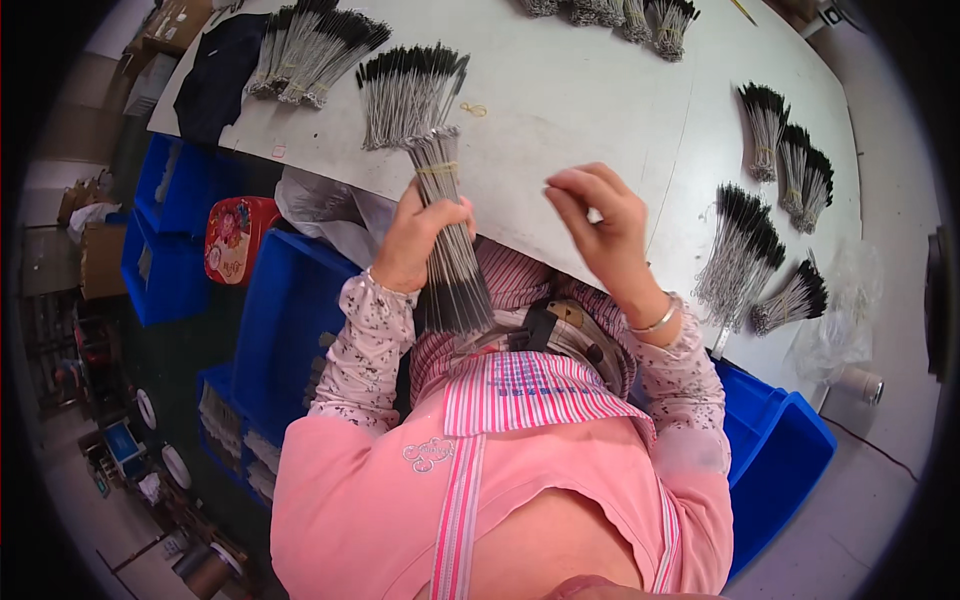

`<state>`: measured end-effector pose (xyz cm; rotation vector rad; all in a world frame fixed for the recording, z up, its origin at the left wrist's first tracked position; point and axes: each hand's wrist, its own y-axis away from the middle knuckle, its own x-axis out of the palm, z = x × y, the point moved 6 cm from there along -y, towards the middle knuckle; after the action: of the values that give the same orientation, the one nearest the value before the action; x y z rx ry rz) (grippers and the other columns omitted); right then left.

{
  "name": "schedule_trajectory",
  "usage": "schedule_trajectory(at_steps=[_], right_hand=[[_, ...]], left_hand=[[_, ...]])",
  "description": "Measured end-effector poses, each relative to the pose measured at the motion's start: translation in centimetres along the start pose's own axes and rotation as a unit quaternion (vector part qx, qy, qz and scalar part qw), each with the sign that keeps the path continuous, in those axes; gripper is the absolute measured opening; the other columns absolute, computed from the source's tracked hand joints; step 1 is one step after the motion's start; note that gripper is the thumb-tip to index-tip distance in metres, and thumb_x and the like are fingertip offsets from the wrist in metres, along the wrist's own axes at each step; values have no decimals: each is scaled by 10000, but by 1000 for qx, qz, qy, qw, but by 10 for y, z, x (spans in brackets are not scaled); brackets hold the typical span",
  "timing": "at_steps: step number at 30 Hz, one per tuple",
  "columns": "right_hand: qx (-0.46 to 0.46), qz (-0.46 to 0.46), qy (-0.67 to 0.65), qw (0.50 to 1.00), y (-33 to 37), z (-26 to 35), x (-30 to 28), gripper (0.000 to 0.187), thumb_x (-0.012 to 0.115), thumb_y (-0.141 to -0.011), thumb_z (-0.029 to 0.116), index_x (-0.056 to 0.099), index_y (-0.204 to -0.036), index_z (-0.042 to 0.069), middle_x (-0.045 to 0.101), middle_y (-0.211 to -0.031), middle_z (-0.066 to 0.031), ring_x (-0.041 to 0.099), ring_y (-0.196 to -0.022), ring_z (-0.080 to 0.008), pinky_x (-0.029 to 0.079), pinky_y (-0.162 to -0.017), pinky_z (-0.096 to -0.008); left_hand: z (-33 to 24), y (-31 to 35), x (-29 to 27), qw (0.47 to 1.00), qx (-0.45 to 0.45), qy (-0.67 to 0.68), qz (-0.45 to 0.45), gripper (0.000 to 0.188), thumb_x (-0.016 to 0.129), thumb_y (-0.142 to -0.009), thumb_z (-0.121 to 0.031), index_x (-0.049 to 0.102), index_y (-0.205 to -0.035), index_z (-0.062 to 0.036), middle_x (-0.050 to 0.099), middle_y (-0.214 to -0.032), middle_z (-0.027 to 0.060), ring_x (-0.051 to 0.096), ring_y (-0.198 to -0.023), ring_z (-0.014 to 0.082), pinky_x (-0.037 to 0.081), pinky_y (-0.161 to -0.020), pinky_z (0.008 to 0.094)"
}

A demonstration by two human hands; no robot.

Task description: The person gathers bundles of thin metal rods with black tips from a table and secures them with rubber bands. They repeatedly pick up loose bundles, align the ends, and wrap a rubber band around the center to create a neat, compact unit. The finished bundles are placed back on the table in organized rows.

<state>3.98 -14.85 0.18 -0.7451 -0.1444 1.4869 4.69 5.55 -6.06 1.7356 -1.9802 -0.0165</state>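
Note:
My left hand [425, 235] is closed around a bundle of thin wire brushes [455, 275], held tilted in front of my lap at the table's near edge. Their looped metal ends point up and away, and the black bristle ends hang toward me. A yellow rubber band [437, 168] circles the bundle near the loops. To the right, my right hand [605, 225] is raised by the table edge, thumb and forefinger brought together at the tips; whatever they might pinch is too small to see. Just beyond the bundle lies a loose fan of brushes [410, 95].
On the white table [570, 110], banded brush bundles lie at the far left [315, 50], the far edge [610, 12] and the right [740, 255]. Loose rubber bands [474, 109] lie near the fan. Blue bins [280, 320] and a red stool [238, 240] stand at left.

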Motion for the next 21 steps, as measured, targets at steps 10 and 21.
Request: schedule_trajectory(at_steps=[10,21], right_hand=[[-182,2,121,976,4,22,46,233,685,-736,-26,615,-956,6,634,-851,-115,635,-673,-245,514,-544,-316],[-174,96,260,945,11,22,53,261,662,-665,-14,591,-915,-3,618,-820,-117,638,-694,-239,525,-556,-307]], left_hand=[[8,11,25,993,56,-108,5,349,553,-797,8,429,-1123,-16,550,-874,37,557,-740,117,470,-659,256],[6,18,38,887,162,-425,-77,429,634,-788,-101,386,-1117,18,638,-865,192,662,-844,330,499,-708,398]])
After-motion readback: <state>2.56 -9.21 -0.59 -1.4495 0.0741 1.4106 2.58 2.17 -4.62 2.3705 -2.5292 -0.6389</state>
